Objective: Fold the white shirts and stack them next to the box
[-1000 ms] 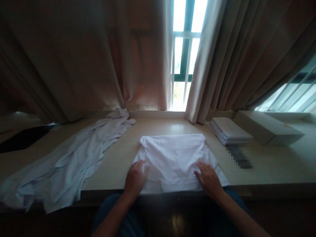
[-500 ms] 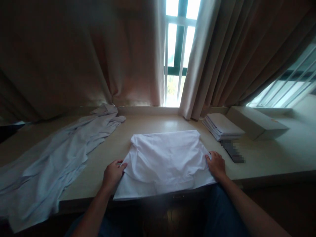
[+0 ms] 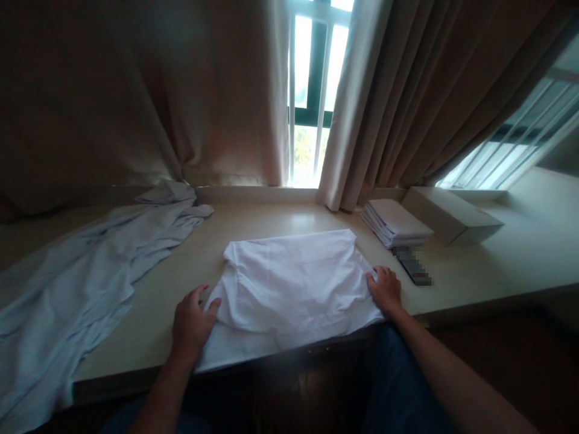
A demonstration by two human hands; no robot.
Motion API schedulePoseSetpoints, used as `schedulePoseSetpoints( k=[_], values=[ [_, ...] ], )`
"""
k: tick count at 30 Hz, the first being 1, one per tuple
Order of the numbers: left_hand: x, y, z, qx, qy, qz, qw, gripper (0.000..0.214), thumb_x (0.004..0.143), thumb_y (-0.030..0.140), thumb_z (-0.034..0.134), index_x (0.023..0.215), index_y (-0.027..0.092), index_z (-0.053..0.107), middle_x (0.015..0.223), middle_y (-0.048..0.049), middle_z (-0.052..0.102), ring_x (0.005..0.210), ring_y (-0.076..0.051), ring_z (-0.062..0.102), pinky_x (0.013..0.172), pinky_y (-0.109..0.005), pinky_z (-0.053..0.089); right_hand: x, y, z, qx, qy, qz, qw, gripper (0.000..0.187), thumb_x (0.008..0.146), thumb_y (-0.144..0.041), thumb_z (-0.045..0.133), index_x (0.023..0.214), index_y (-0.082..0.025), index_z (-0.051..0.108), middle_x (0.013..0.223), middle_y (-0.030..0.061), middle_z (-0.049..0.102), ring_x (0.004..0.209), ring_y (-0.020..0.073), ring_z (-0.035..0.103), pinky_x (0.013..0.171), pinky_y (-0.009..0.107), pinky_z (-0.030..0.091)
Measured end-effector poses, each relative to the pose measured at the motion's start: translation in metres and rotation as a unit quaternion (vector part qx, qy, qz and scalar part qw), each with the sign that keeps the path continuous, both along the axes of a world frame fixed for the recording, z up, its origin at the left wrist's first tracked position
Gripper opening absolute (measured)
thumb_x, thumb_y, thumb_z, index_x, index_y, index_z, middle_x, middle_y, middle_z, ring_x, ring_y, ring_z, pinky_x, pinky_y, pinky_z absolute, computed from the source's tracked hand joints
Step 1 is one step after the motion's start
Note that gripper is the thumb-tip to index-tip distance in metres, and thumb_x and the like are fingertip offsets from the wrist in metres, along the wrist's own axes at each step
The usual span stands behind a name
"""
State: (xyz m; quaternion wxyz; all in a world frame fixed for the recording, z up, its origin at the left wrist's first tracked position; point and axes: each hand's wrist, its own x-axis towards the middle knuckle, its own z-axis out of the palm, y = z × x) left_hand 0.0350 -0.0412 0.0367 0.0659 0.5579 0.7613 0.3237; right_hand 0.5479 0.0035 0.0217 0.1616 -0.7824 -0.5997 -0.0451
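Head view. White garment (image 3: 294, 283) lies on the desk (image 3: 474, 265), centre front, directly before the person. Already doubled over into a rough rectangle: upper layer fairly smooth, far edge a clean fold line. A lower layer shows along the near side and sticks out at the left near corner, reaching the desk's front lip. Judged partway through folding: the bulk is gathered, but the sides are uneven and the near strip is not taken in.

Long axis runs left to right, parallel to the desk's front edge. Folded far edge faces the window (image 3: 312, 90); the wider, looser edge faces the person.

Left hand (image 3: 192, 322): flat, fingers spread, resting on the left near corner, gripping nothing. Right hand (image 3: 385, 289): on the right edge, fingers bent onto the cloth; cannot tell whether it pinches.

Heap of pale cloth (image 3: 81, 265) sprawls well to the left. Stack of folded cloths (image 3: 393, 222) and a box (image 3: 452, 214) sit right rear, apart from the garment.
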Motion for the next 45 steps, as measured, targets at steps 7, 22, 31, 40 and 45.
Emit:
schedulePoseSetpoints(
  k=[7, 22, 31, 40, 45],
  values=[
    [0.043, -0.016, -0.001, 0.07, 0.17, -0.138, 0.973, 0.044, 0.088, 0.045, 0.044, 0.122, 0.02, 0.055, 0.141, -0.0107, 0.048, 0.136, -0.027, 0.035, 0.113, -0.044, 0.026, -0.002, -0.001, 0.003, -0.007, 0.006, -0.004, 1.0, 0.037, 0.093, -0.039, 0.042, 0.117, -0.017, 0.058, 0.123, 0.0144, 0.055, 0.113, 0.0286, 0.047, 0.09, 0.037, 0.034],
    [0.007, 0.012, 0.048, -0.195, -0.235, 0.021, 0.952, 0.035, 0.06, 0.046, 0.074, 0.075, 0.015, 0.069, 0.061, -0.0066, 0.068, 0.069, -0.031, 0.067, 0.059, -0.038, 0.051, -0.005, -0.002, 0.002, 0.003, 0.001, -0.007, 1.0, 0.035, 0.093, -0.038, 0.043, 0.117, -0.017, 0.056, 0.123, 0.0144, 0.055, 0.113, 0.0289, 0.046, 0.092, 0.038, 0.033],
    [0.028, 0.009, 0.065, -0.255, -0.32, -0.027, 0.912, 0.039, 0.055, 0.039, 0.081, 0.084, 0.015, 0.069, 0.067, -0.0086, 0.072, 0.073, -0.035, 0.07, 0.058, -0.041, 0.055, -0.004, -0.002, 0.003, 0.004, 0.012, -0.005, 1.0, 0.033, 0.093, -0.038, 0.043, 0.116, -0.018, 0.056, 0.123, 0.0138, 0.055, 0.112, 0.0283, 0.045, 0.092, 0.038, 0.032],
    [0.01, -0.008, 0.046, -0.301, -0.528, -0.06, 0.792, 0.059, 0.062, 0.031, 0.082, 0.113, 0.011, 0.059, 0.091, -0.0162, 0.074, 0.082, -0.035, 0.071, 0.074, -0.049, 0.059, 0.002, 0.006, 0.015, -0.051, 0.042, 0.019, 0.998, 0.035, 0.094, -0.038, 0.041, 0.113, -0.014, 0.058, 0.121, 0.019, 0.056, 0.114, 0.0318, 0.047, 0.095, 0.045, 0.034],
    [0.013, -0.009, 0.044, -0.285, -0.538, -0.05, 0.792, 0.069, 0.063, 0.027, 0.082, 0.124, 0.013, 0.054, 0.094, -0.016, 0.074, 0.082, -0.036, 0.071, 0.069, -0.049, 0.06, 0.0, 0.039, 0.027, -0.041, 0.054, 0.074, 0.995, 0.048, 0.096, -0.042, 0.036, 0.133, -0.013, 0.048, 0.14, 0.0181, 0.046, 0.133, 0.0293, 0.036, 0.108, 0.045, 0.024]
  ],
)
